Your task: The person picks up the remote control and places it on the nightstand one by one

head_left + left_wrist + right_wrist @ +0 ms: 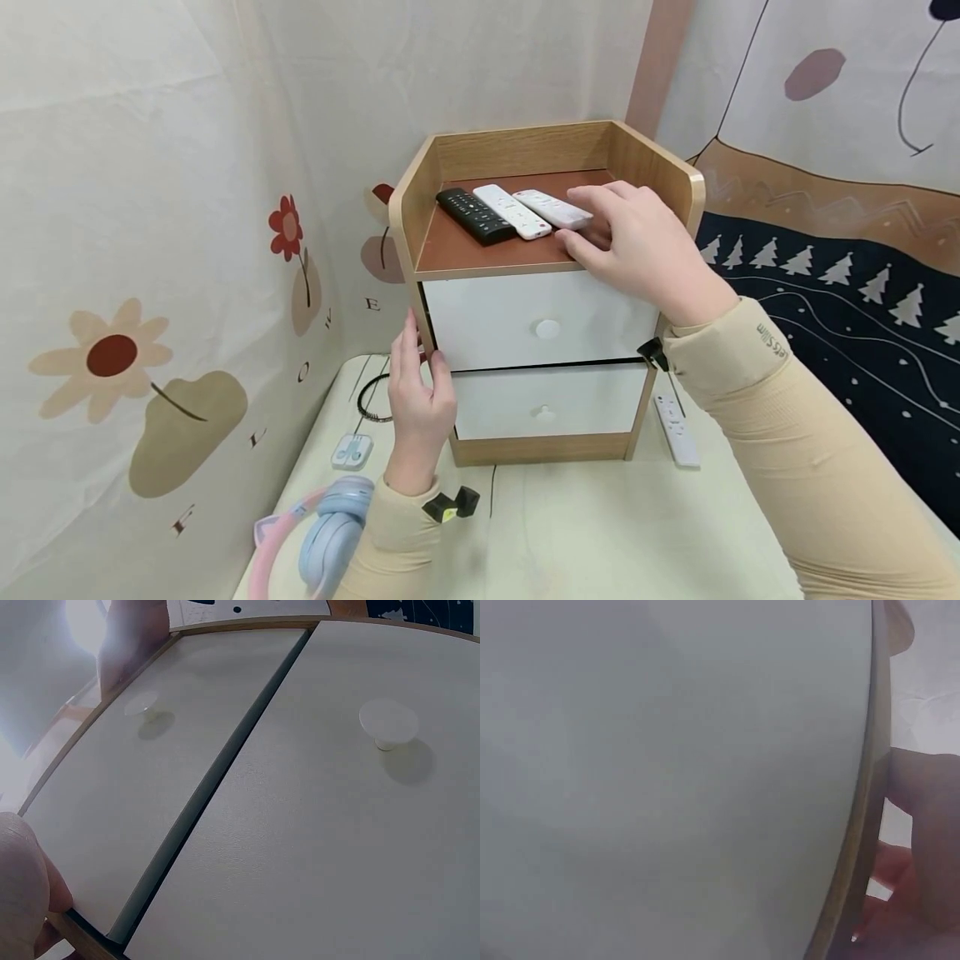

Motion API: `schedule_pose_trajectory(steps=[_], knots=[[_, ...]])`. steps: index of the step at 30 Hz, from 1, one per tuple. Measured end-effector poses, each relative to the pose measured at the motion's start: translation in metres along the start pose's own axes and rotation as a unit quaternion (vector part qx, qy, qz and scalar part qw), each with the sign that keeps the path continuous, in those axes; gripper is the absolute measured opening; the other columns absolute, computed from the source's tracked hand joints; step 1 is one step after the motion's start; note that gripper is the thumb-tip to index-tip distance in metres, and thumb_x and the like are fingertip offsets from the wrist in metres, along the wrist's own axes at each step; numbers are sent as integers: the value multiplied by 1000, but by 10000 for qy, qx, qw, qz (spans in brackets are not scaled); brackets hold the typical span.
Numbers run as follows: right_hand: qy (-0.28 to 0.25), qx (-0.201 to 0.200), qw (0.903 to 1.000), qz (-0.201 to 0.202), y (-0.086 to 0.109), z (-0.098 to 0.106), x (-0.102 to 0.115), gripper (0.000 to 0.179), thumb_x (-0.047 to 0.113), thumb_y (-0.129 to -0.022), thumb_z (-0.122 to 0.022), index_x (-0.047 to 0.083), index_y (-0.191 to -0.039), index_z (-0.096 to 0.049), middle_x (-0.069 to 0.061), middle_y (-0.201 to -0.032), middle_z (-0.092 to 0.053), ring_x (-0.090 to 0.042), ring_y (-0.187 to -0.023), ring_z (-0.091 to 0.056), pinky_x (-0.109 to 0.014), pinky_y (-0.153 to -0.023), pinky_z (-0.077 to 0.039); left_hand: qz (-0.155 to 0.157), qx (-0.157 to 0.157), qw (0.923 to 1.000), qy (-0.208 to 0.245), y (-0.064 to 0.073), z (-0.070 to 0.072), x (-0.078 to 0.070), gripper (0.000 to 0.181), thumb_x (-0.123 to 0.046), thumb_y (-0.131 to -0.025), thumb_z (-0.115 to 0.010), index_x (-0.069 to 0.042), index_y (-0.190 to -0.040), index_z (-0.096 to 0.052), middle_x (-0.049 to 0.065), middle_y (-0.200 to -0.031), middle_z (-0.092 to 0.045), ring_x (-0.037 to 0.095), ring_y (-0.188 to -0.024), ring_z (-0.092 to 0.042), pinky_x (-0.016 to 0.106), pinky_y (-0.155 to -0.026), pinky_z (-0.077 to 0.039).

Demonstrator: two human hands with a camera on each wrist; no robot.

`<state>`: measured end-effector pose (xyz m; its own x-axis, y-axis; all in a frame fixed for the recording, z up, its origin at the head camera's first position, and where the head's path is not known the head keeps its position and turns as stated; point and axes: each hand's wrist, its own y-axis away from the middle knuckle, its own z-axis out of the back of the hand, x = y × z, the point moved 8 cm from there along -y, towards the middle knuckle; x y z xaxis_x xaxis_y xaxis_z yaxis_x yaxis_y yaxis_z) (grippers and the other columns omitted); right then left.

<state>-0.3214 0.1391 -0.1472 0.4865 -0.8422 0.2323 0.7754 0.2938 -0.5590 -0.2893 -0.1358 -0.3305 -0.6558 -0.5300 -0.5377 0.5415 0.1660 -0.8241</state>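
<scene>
A small wooden cabinet (543, 450) with two white drawers carries three remote controls on its brown top shelf. A black remote control (474, 217) lies leftmost, a white remote control (512, 212) beside it. My right hand (637, 237) has its thumb and fingers bent around the near end of the rightmost white remote control (551, 208), whose near end looks slightly raised. My left hand (420, 392) rests against the cabinet's left side, fingers straight, thumb by the front edge. In the left wrist view, the thumb (26, 885) shows near the upper drawer (195, 735).
Right of the cabinet lies another white remote control (677, 431). To the left are blue and pink headphones (337, 533), a small earphone case (352, 451) and a black coiled band (367, 400). Printed cloth (225, 208) hangs behind. The upper drawer stands slightly forward.
</scene>
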Motion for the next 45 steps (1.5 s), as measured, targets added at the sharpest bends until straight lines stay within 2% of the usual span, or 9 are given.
schedule_pose_trajectory(steps=[6,11,14,20,25,29,33,39,45], knots=[[-261,-1048,9928,516,20,14,5,47,31,-105,-72,9,-147,-69,-16,-144,-70,-42,-131,-60,-56,-113,-46,23,9,10000,-2,0,0,0,67,2,-104,-56,0,-169,-39,24,-153,-59,37,-128,-66,50,-102,-59],[-330,-2172,9677,1239,46,29,7,41,26,-103,-73,5,-138,-73,-19,-132,-74,-41,-118,-64,-52,-98,-50,19,21,10000,-17,1,0,-1,67,2,-104,-56,0,-169,-39,23,-153,-59,37,-128,-66,50,-102,-59],[-393,-2703,9499,1521,61,36,5,39,26,-102,-71,2,-133,-75,-22,-125,-75,-41,-109,-65,-44,-93,-49,-9,3,10000,-25,0,0,-2,66,3,-104,-55,0,-169,-40,23,-153,-59,38,-128,-66,50,-102,-59],[-833,-3349,9254,1568,86,44,-11,40,26,-99,-69,-2,-126,-76,-28,-119,-73,-41,-98,-63,-16,-97,-41,-71,-8,10000,-20,0,0,-1,66,3,-104,-55,0,-169,-39,23,-154,-59,38,-128,-65,51,-102,-58],[-977,-3644,9167,1314,102,43,-25,40,24,-97,-69,-4,-125,-75,-31,-118,-70,-43,-93,-63,-12,-96,-42,-93,-29,9999,-35,0,-1,-1,67,4,-104,-55,0,-169,-39,24,-153,-59,38,-128,-66,51,-103,-58],[-1012,-3806,9133,1044,116,35,-38,41,22,-96,-69,-6,-126,-73,-34,-119,-69,-44,-92,-64,-11,-95,-43,-97,-46,9999,-40,0,-1,-1,67,4,-104,-55,0,-169,-39,24,-153,-59,38,-128,-66,49,-104,-58],[-975,-3816,9160,760,131,23,-55,44,23,-97,-68,-6,-130,-69,-33,-123,-68,-42,-91,-64,-10,-95,-43,-94,-31,9999,-48,0,-1,-2,67,4,-104,-55,0,-169,-39,24,-153,-59,38,-128,-66,49,-103,-58],[-732,-3338,9392,348,147,0,-84,51,27,-101,-64,-6,-140,-62,-32,-130,-67,-37,-94,-62,-8,-96,-39,-61,0,9999,-92,1,-1,-3,68,3,-104,-55,0,-170,-38,25,-153,-58,39,-129,-65,55,-102,-58],[-705,-2908,9540,-176,169,-37,-112,51,12,-98,-69,-6,-145,-60,-29,-133,-67,-34,-95,-64,-13,-88,-41,-80,39,9999,-126,1,0,-6,68,2,-104,-55,0,-170,-37,26,-153,-58,40,-130,-64,56,-103,-58]])
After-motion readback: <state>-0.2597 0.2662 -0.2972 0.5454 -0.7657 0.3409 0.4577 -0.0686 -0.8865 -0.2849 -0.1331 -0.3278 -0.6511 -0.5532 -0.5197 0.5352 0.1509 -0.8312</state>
